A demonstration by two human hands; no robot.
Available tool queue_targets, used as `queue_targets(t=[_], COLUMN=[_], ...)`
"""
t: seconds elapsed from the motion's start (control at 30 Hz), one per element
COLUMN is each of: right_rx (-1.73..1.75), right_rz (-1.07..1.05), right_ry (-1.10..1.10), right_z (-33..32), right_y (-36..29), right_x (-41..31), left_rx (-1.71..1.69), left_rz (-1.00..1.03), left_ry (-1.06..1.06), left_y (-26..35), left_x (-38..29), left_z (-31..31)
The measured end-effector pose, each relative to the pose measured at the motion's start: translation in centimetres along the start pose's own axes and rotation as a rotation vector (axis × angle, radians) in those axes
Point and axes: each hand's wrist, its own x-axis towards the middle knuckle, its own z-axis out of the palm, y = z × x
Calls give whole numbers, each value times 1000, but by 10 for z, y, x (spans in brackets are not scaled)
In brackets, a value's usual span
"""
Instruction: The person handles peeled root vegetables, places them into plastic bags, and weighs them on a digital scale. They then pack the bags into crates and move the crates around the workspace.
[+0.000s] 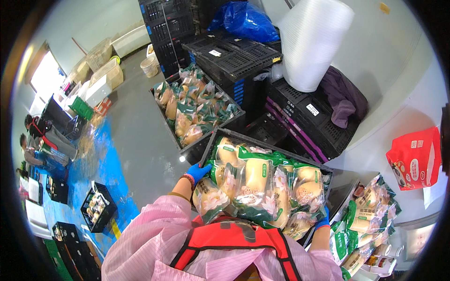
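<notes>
A black plastic crate [270, 148] is close in front of my chest, heaped with clear and green plastic packs of lotus root [256, 175] printed with pink flowers. My left hand [198, 172], in a blue glove, grips the crate's left side near a pack. On the opposite side, my right hand [322, 217], also blue-gloved, holds the crate's right edge; its fingers are mostly hidden by the packs and my forearm. Just beyond, a second black crate [230, 121] holds many similar lotus root packs [197, 105].
Stacked black crates [235, 52] stand behind, one under a blue plastic bag [246, 21]. A white foam roll [313, 42] rests on folded crates [299, 116]. More lotus root packs [369, 210] lie at right, near a red bag [416, 158]. People [49, 133] work far left.
</notes>
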Motion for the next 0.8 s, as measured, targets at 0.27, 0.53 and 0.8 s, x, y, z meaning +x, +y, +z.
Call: queue_targets(t=[0.27,0.53,0.8], right_rx=[-418,12,-534], right_rz=[-116,127,-103], right_ry=[-68,-409,-374], right_z=[-1,5,30], right_y=[36,51,63], right_x=[20,25,-24], left_rx=[-18,-37,-35], left_rz=[-67,-105,-58], left_ry=[125,243,246], left_y=[-60,-59,-122], left_x=[-59,-153,-169], left_z=[-29,-38,-72])
